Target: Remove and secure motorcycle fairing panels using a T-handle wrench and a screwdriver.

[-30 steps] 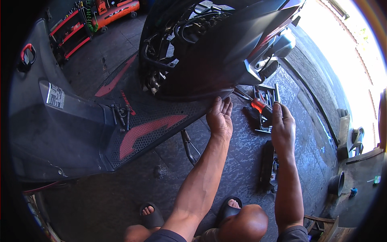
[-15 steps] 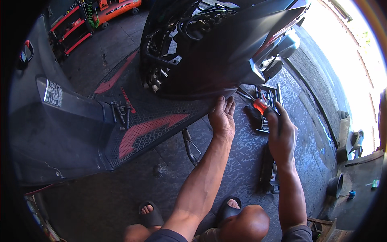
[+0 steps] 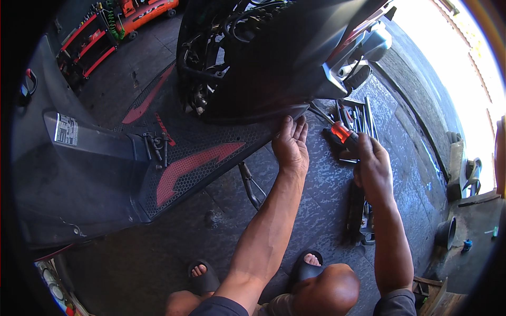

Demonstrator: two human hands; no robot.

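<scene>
While the left hand [image 3: 291, 145] rests open-fingered against the side panel [image 3: 284, 73], I'd guess to steady it, the right hand [image 3: 375, 167] grips the orange-handled screwdriver [image 3: 341, 131], shaft angled toward the panel's lower corner

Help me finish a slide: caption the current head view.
Left hand at the lower edge of the dark side panel of a scooter, right hand holding an orange-handled screwdriver.
</scene>
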